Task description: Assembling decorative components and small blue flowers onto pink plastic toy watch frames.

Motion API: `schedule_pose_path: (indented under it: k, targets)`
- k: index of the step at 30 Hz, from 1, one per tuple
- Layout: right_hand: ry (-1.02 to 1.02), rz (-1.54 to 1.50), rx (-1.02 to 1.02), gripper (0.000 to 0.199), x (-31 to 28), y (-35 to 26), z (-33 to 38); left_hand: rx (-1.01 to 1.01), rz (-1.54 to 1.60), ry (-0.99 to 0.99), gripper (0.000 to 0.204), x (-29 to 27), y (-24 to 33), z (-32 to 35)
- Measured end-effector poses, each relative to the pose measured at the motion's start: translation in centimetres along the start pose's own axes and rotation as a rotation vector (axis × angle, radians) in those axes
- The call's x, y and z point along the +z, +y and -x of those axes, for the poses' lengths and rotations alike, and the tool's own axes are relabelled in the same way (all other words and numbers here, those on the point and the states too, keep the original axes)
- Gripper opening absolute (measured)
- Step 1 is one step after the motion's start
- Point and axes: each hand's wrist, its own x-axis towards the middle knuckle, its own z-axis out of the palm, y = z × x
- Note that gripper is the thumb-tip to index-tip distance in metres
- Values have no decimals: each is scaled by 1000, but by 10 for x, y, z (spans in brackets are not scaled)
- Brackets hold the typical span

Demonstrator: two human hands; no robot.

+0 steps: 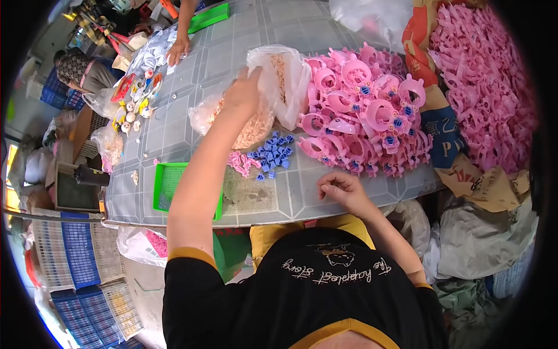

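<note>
My left hand (242,96) reaches across the table to the upright clear plastic bag (295,104), its fingers closed at the bag's left edge. Small tan pieces show inside that bag. Below my wrist lies an opened plastic bag with a heap of peach-coloured small parts (254,129). My right hand (344,193) hovers at the table's near edge, fingers curled toward the thumb; whatever they may hold is too small to make out. Just beyond it rises a pile of pink plastic ring-shaped parts (381,113), some with blue pieces attached. Between my hands sit loose blue clips (273,152) and small pink pieces (243,163).
A green tray (158,185) stands partly behind my left forearm. At right, a large sack (427,104) spills over with pink parts. Another person's hand (178,51) rests at the far left, near a second green tray (209,18) and small toy pieces (132,110). Crates (81,250) stand lower left.
</note>
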Motion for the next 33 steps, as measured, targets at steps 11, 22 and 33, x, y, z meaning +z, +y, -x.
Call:
schedule_pose_path:
  k: [11,22,33]
  targets:
    - [81,37,30,13,2,-4,5,107,75,-192,34,-7,6,102]
    - [555,976,-1048,18,-36,-109,71,227,120,-14,36,-1,27,107]
    - [1272,1597,-18,30,-304,-232,-3,-3,237,-27,35,-60,70,154]
